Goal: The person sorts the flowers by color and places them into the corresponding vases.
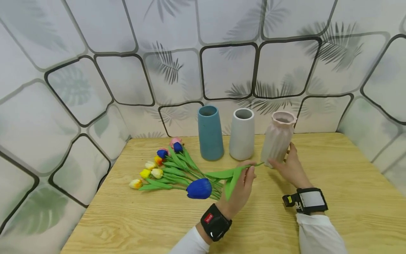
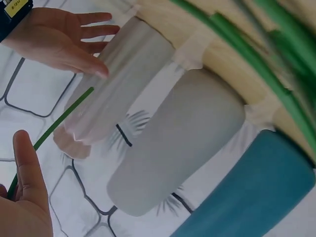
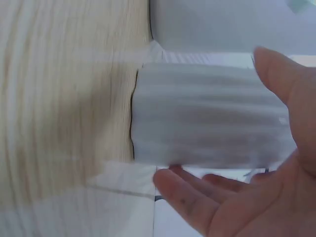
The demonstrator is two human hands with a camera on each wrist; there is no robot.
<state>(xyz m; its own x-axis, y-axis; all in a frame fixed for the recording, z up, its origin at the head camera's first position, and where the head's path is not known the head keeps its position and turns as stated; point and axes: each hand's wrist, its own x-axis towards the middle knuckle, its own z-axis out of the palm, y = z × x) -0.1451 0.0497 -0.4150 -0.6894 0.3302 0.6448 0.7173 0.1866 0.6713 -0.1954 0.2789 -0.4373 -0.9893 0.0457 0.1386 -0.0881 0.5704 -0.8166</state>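
My left hand [image 1: 238,190] pinches the green stem [image 2: 63,120] of a blue tulip [image 1: 199,188], whose head hangs to the left and whose bare stem end points right. That stem end overlaps a ribbed pink vase [image 1: 279,139] in the left wrist view. Around the lower part of this vase is my right hand [image 1: 293,168], fingers and thumb spread to either side of it. In the right wrist view the thumb [image 3: 279,74] and fingertips are right at the vase's sides, the fingers fairly straight. The vase stands upright on the table.
A white vase [image 1: 242,135] and a blue-teal vase [image 1: 210,134] stand in a row left of the pink one. Several artificial tulips [image 1: 157,173] lie fanned on the wooden table [image 1: 127,225]. A patterned backdrop [image 1: 177,77] rises behind the table.
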